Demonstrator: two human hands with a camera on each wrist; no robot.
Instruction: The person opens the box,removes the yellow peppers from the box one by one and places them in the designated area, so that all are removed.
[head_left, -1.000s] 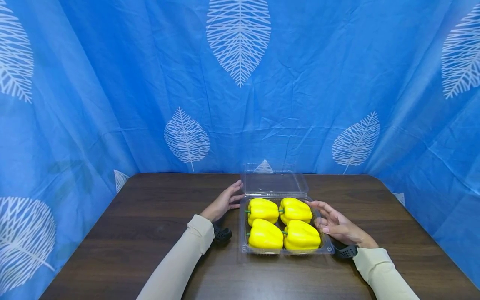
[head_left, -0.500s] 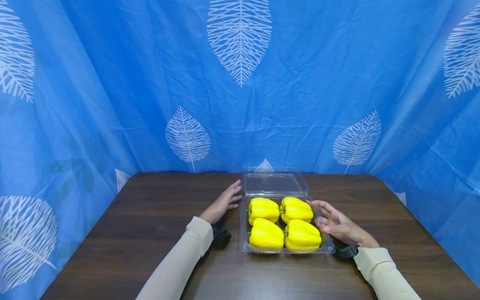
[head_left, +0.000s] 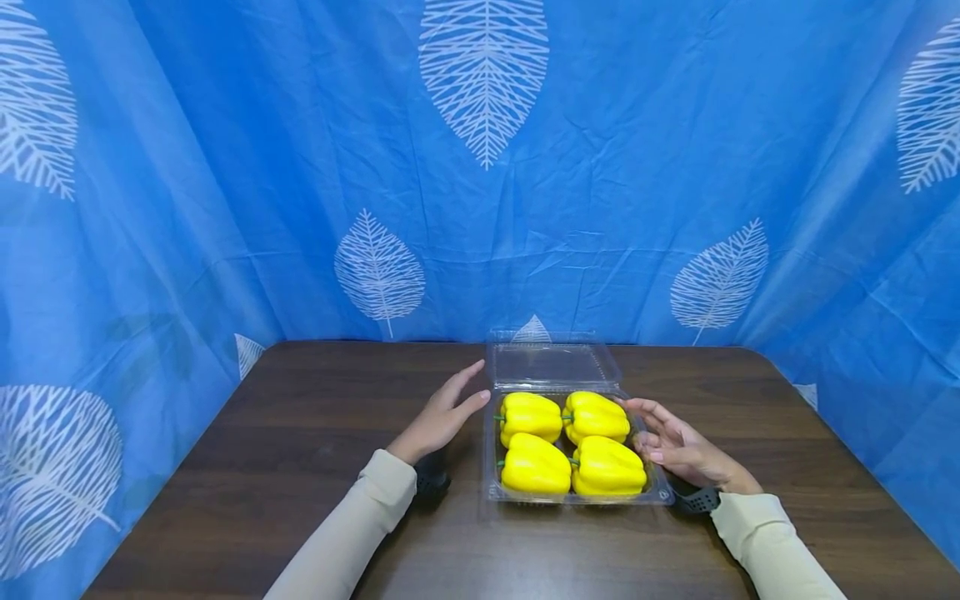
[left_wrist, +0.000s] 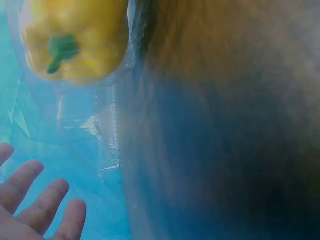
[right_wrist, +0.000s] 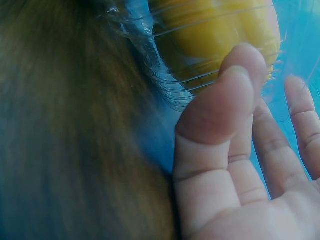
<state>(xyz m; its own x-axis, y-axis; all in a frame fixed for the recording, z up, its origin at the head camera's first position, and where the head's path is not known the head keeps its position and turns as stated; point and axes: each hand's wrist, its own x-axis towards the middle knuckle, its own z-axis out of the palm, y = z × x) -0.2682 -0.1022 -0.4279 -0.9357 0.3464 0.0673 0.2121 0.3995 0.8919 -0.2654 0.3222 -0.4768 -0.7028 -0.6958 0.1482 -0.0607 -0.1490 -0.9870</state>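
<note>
A clear plastic clamshell box (head_left: pixel 487 487) sits on the brown table with its lid (head_left: pixel 551 364) folded back. Several yellow bell peppers with green stems, such as the front left pepper (head_left: pixel 536 465), lie in its base in two rows. My left hand (head_left: pixel 438 419) is off the box's left side, fingers extended and spread, holding nothing. In the left wrist view a pepper (left_wrist: pixel 80 30) shows through the wall, apart from the fingers (left_wrist: pixel 42 205). My right hand (head_left: pixel 678 446) is at the box's right wall, fingers loosely bent and fingertips right at the plastic; its thumb (right_wrist: pixel 215 110) overlaps a fingertip in the right wrist view.
The brown wooden table (head_left: pixel 300 417) spreads out on both sides of the box. A blue curtain (head_left: pixel 600 192) with white leaf prints hangs behind its far edge and along both sides. Dark straps (head_left: pixel 697 500) sit on the wrists below pale sleeves.
My left hand has shifted slightly, its thumb now out toward the box and its wrist back to the left. My right hand stays at the box's right side. The head view drifts slightly.
</note>
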